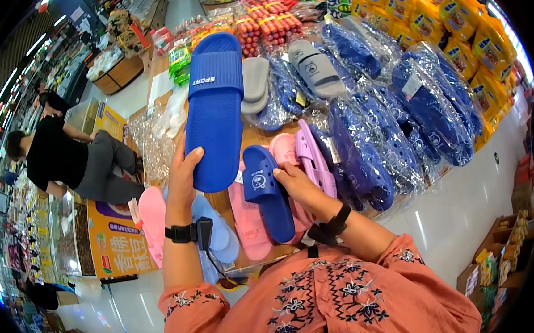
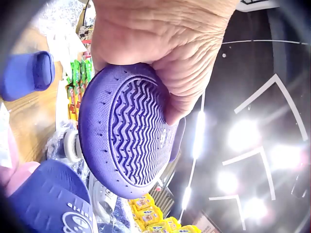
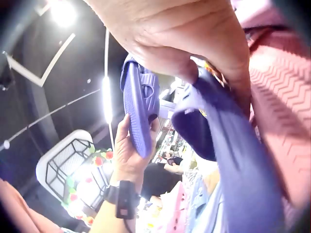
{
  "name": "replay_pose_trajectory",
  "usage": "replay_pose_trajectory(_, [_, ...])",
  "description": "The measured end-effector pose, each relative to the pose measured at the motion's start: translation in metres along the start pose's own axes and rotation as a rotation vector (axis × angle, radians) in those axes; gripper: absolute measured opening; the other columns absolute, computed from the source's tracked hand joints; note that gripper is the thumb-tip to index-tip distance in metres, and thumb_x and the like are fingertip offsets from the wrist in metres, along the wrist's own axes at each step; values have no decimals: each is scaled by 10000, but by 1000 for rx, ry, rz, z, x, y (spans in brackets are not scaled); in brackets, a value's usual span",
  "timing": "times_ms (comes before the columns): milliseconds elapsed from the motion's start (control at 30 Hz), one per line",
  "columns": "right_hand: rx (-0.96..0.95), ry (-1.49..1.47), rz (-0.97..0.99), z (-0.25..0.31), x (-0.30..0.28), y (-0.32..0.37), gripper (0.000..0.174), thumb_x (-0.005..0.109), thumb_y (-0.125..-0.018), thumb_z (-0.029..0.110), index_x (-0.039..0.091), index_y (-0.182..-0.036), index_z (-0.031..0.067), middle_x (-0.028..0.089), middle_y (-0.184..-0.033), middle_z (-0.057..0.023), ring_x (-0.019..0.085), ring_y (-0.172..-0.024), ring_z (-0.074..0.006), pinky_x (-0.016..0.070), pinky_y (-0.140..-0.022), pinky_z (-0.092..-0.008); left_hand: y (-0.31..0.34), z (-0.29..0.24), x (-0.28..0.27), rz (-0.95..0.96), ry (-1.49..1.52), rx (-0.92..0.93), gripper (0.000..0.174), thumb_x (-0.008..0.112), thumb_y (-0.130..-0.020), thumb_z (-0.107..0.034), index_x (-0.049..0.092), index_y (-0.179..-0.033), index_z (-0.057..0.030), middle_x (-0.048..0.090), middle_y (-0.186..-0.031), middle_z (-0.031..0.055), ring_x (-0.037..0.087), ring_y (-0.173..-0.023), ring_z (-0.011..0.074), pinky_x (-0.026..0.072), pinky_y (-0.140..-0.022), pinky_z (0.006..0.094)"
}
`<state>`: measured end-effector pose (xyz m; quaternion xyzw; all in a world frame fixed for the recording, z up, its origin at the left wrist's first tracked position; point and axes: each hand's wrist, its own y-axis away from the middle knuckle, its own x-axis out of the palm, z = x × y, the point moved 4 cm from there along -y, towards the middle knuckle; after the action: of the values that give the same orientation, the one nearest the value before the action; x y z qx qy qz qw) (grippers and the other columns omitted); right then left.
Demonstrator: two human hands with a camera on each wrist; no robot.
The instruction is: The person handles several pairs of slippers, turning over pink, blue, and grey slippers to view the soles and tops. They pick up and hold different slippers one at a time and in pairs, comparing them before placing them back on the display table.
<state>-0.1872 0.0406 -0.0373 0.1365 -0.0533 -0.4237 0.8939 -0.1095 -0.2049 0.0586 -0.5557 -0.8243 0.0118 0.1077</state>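
Observation:
My left hand (image 1: 182,172) grips a bright blue slipper (image 1: 216,133) by its heel edge, thumb on the footbed. Its strap reads SPORT and its toe points away from me. The left wrist view shows the wavy tread on the sole of this slipper (image 2: 141,131). Lower and to the right, my right hand (image 1: 301,187) pinches the strap side of a darker blue slipper (image 1: 262,185) with a bear print. That one overlaps a pink slipper (image 1: 250,229) marked SMILE. In the right wrist view, finger and thumb close on the dark slipper's strap (image 3: 187,107).
Plastic-wrapped blue slippers (image 1: 365,147) cover the table's right side. Grey slippers (image 1: 316,70), light blue slippers (image 1: 218,225) and a purple slipper (image 1: 313,157) lie around. Yellow packets (image 1: 455,17) and red sausage packs (image 1: 263,24) stand behind. A person (image 1: 68,152) in black is at the left.

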Motion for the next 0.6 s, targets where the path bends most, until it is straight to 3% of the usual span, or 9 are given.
replay_pose_trajectory(133, [-295, 229, 53, -9, 4, -4, 469, 587, -1007, 238, 500, -1332, -89, 675, -1163, -285, 689, -1061, -355, 528, -922, -412, 41, -15, -3, -14, -6, -66, 630, 617, -955, -180, 422, -1522, 12, 610, -1353, 122, 628, -1163, 176, 523, -994, 308])
replay_pose_trajectory(200, [-415, 442, -18, -2, -1, -2, 436, 597, -984, 181, 501, -1316, -84, 666, -1112, -338, 686, -1021, -439, 538, -877, -459, 55, -17, 0, -45, -6, -95, 597, 639, -955, -219, 469, -1462, 48, 645, -1296, 137, 657, -1119, 184, 535, -970, 309])
replay_pose_trajectory(267, [-366, 491, -67, 8, -10, -7, 291, 572, -982, 152, 544, -1175, -64, 651, -962, -338, 668, -950, -480, 522, -804, -509, 69, -14, 1, -57, 17, -127, 599, 644, -954, -221, 469, -1460, 50, 646, -1296, 139, 661, -1112, 187, 537, -973, 312])
replay_pose_trajectory(300, [-457, 344, -132, 20, -14, -6, 272, 566, -996, 179, 545, -1121, -62, 654, -972, -309, 691, -953, -410, 526, -811, -485, 78, -13, 3, -57, 43, -144, 598, 645, -954, -223, 471, -1456, 51, 647, -1297, 144, 663, -1119, 194, 543, -975, 321])
replay_pose_trajectory(333, [-530, 180, -44, 33, -18, -15, 381, 557, -1056, 272, 533, -1323, 2, 664, -1182, -144, 652, -1040, -219, 494, -899, -345, 84, -12, 7, -51, 70, -157, 597, 646, -953, -225, 472, -1452, 53, 647, -1299, 149, 665, -1125, 201, 548, -977, 331])
replay_pose_trajectory(400, [-361, -356, 24, 56, -20, -4, 547, 558, -1048, 455, 509, -1403, 42, 631, -1333, -131, 616, -1181, -245, 484, -995, -414, 95, -4, 17, -37, 179, -212, 593, 643, -955, -219, 471, -1452, 54, 648, -1303, 156, 674, -1126, 213, 561, -973, 350])
replay_pose_trajectory(467, [-216, -669, 270, 56, -16, -17, 700, 512, -1032, 592, 416, -1527, 106, 578, -1435, -83, 554, -1293, -260, 429, -1095, -443, 110, 7, 28, -3, 336, -284, 590, 634, -958, -204, 464, -1460, 55, 647, -1308, 162, 689, -1114, 223, 577, -963, 368])
replay_pose_trajectory(533, [-189, -724, 337, 77, 2, 2, 772, 403, -1021, 688, 441, -1506, 89, 587, -1429, -114, 530, -1365, -239, 411, -1155, -408, 124, 23, 41, 30, 494, -389, 584, 618, -977, -236, 461, -1454, 63, 659, -1293, 166, 702, -1104, 255, 583, -965, 409])
replay_pose_trajectory(600, [-263, -937, 466, 86, 12, 11, 788, 454, -1005, 686, 435, -1507, 79, 601, -1409, -123, 577, -1312, -248, 443, -1142, -417, 137, 39, 56, 11, 671, -535, 575, 603, -989, -242, 457, -1452, 67, 669, -1274, 162, 697, -1117, 264, 572, -986, 417])
